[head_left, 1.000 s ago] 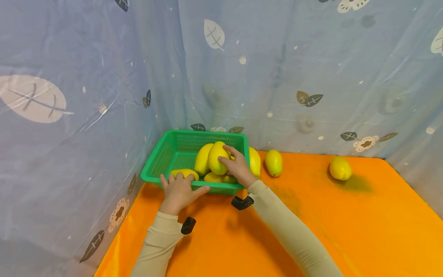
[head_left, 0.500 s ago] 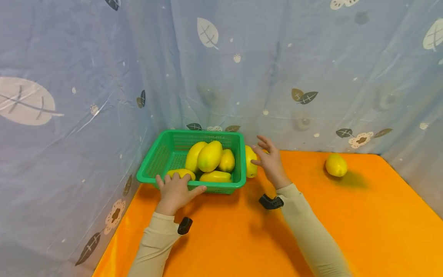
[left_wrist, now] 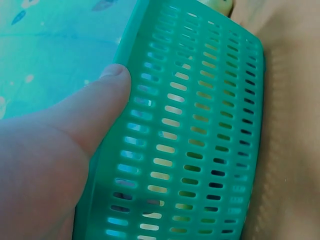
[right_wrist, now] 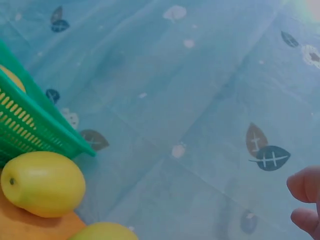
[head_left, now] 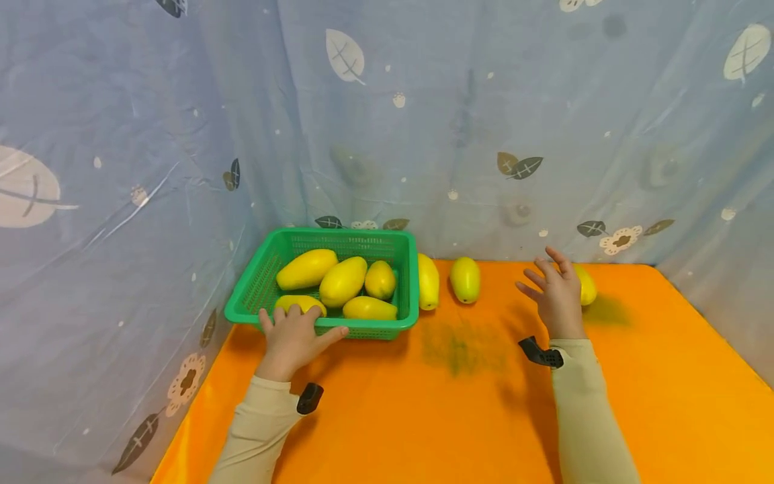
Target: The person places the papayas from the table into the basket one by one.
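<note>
A green plastic basket (head_left: 320, 323) stands at the left of the orange table, with several yellow mangoes inside. My left hand (head_left: 290, 343) grips its near rim; the fingers reach over to the inside by a mango (head_left: 300, 304), and the thumb (left_wrist: 107, 95) lies along the outer edge. Off to the right, my right hand (head_left: 557, 299) is raised with fingers spread and nothing in them. It partly covers a mango (head_left: 586, 284) at the far right. Only two of its fingertips (right_wrist: 304, 185) show in the right wrist view.
Two more mangoes lie right of the basket: one mango (head_left: 428, 282) against its side, another mango (head_left: 465, 279) a little farther along. A blue leaf-patterned curtain (head_left: 453, 134) hangs close behind and at the left. The orange table (head_left: 423, 410) extends to the right.
My right hand has let go of a mango in the basket and swung right, past the two beside it. Inside, the mangoes have settled and spread leftward. My left hand stays on the rim.
</note>
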